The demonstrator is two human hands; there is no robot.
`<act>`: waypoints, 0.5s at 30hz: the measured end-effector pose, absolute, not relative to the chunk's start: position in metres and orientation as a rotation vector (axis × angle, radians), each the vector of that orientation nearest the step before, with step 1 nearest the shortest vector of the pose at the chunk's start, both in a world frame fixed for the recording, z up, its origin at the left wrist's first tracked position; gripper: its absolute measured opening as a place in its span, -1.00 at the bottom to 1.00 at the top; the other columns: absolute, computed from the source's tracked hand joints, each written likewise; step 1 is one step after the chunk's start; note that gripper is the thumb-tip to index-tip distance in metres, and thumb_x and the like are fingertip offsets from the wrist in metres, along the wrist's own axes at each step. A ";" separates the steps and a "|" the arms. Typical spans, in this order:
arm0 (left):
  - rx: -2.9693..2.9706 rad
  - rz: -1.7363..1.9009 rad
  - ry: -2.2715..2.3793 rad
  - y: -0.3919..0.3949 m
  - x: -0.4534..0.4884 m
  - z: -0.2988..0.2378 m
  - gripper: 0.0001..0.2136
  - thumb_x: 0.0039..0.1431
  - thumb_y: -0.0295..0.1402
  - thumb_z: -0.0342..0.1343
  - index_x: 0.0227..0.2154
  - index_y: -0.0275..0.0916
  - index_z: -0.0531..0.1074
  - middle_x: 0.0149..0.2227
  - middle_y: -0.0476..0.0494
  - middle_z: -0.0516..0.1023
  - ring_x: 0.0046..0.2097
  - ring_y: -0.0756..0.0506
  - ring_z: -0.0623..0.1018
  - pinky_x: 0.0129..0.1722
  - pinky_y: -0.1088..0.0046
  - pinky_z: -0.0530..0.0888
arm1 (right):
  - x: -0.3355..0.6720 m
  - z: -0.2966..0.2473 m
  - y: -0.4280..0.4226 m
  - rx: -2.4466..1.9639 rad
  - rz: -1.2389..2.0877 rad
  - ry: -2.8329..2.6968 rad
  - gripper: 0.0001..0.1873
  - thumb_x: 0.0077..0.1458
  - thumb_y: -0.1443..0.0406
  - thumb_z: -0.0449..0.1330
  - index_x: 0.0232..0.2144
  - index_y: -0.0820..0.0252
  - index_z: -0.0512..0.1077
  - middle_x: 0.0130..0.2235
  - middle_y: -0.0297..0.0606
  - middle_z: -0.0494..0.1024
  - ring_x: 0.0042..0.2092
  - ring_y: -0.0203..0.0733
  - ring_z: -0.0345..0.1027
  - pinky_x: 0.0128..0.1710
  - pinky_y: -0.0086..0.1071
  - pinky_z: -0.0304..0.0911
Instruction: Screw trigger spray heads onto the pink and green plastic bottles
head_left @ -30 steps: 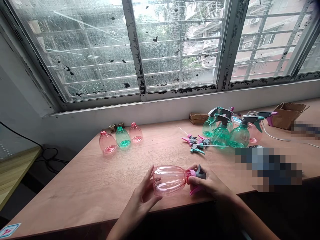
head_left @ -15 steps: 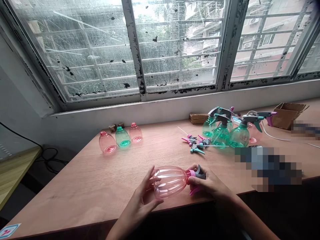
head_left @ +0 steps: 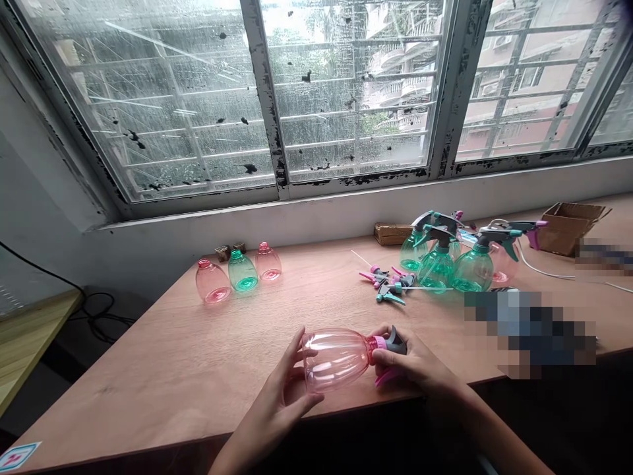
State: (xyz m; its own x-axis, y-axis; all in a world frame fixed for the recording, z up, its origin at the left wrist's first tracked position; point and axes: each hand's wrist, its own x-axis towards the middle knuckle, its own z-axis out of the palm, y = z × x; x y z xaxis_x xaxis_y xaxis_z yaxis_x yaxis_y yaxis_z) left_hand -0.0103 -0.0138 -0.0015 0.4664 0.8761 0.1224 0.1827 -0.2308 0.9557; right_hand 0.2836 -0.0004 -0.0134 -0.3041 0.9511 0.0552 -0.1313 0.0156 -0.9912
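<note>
The left hand (head_left: 277, 399) cupped the wide base of a clear pink bottle (head_left: 339, 359), thumb at the lower edge and fingers curled behind. The right hand (head_left: 420, 363) grasped the dark grey spray head (head_left: 395, 341) at the other end, its thumb near the pink collar (head_left: 379, 343). A pink trigger (head_left: 389, 377) stuck out below that hand. The bottle lay sideways between both hands, above the near edge of the wooden table (head_left: 163, 376), neck toward the right.

Compared with one second earlier, the bottle's base sat a touch lower, the bright reflections along its ribs had shifted, and the left thumb had slid slightly down and to the right. The right hand looked unchanged. Since half a second earlier, hardly anything had altered.

Beyond the hands, several loose spray heads (head_left: 390, 285), pink, teal and grey, lay in a small heap. Just right of them stood a group of green bottles (head_left: 435, 269) fitted with sprayers. Farther left stood three bottles without sprayers: a pink one (head_left: 213, 284), a green one (head_left: 242, 272) and another pink one (head_left: 270, 264). An open cardboard box (head_left: 566, 231) sat at the far right, and a paint-chipped window (head_left: 346, 99) filled the background.
</note>
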 end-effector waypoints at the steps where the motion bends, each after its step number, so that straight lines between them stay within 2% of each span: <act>1: 1.701 0.865 0.912 -0.014 -0.010 -0.002 -0.22 0.27 -0.35 0.19 0.39 0.14 -0.16 0.39 -0.17 0.16 0.33 -0.27 0.29 0.33 0.06 0.21 | 0.284 -0.014 0.000 -0.924 1.465 -1.350 -0.58 0.06 0.09 0.41 -0.19 0.23 0.40 -0.41 -0.31 0.60 -0.39 -0.19 0.48 -0.35 -0.37 0.37; 4: 1.688 0.864 0.912 -0.015 -0.009 -0.003 -0.17 0.25 -0.35 0.21 0.40 0.11 -0.22 0.36 -0.20 0.21 0.30 -0.28 0.34 0.34 0.03 0.20 | 0.283 -0.013 -0.001 -0.932 1.464 -1.339 -0.56 0.02 0.06 0.42 -0.21 0.22 0.41 -0.41 -0.32 0.59 -0.40 -0.18 0.48 -0.36 -0.35 0.38; 9: 1.632 0.862 0.919 -0.018 -0.007 0.001 -0.13 0.22 -0.29 0.25 0.40 0.11 -0.24 0.45 -0.15 0.00 0.33 -0.31 0.28 0.33 0.03 0.21 | 0.282 -0.011 -0.002 -0.939 1.457 -1.341 -0.56 0.03 0.06 0.42 -0.22 0.22 0.42 -0.42 -0.31 0.59 -0.40 -0.18 0.49 -0.36 -0.35 0.37; 11: 1.628 0.851 0.936 -0.018 -0.007 0.002 -0.15 0.24 -0.27 0.22 0.41 0.06 -0.23 0.42 -0.17 0.08 0.36 -0.31 0.24 0.34 0.04 0.19 | 0.282 -0.011 -0.001 -0.941 1.453 -1.342 -0.56 0.03 0.06 0.42 -0.21 0.22 0.42 -0.41 -0.31 0.60 -0.39 -0.17 0.49 -0.35 -0.35 0.37; 15: 1.683 0.809 0.985 -0.016 -0.008 0.003 -0.18 0.23 -0.25 0.24 0.41 -0.01 -0.14 0.27 -0.18 0.36 0.37 -0.31 0.19 0.36 0.05 0.15 | 0.282 -0.013 0.000 -0.942 1.447 -1.337 -0.55 0.01 0.05 0.43 -0.21 0.22 0.42 -0.41 -0.31 0.60 -0.38 -0.15 0.49 -0.34 -0.34 0.37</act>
State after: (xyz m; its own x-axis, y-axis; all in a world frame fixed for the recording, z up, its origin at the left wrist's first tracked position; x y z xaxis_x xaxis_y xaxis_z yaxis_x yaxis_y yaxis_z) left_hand -0.0083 -0.0164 0.0030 0.4481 0.8918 0.0624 0.2345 -0.1846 0.9544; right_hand 0.2823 -0.0004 -0.0129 -0.2822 0.9580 0.0508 -0.1263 0.0154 -0.9919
